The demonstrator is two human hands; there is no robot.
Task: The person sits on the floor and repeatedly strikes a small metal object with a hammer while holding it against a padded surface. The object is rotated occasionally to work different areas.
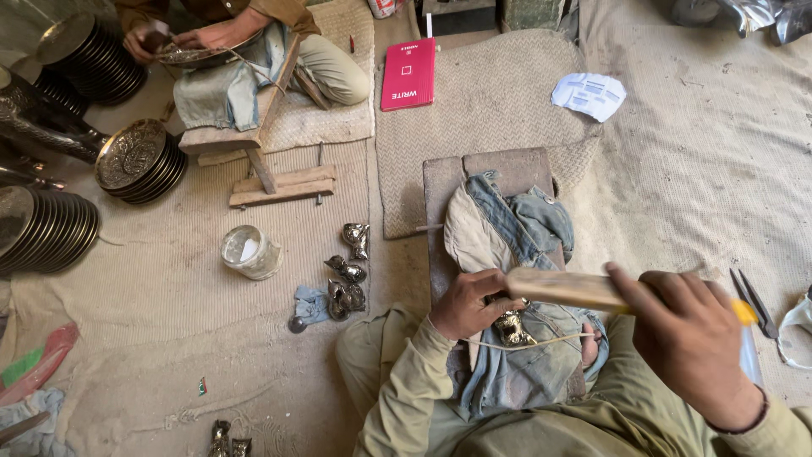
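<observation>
one metal piece (511, 327) under left hand (467, 303), right hand (689, 338) (one file (565, 289))

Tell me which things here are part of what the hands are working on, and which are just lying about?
In use:
left hand pressing a small metal piece
right hand gripping a wooden-handled tool
denim cloth over the wooden block

Lying about:
red notebook
small tin
loose metal pieces
stacked metal plates
scissors
paper
</observation>
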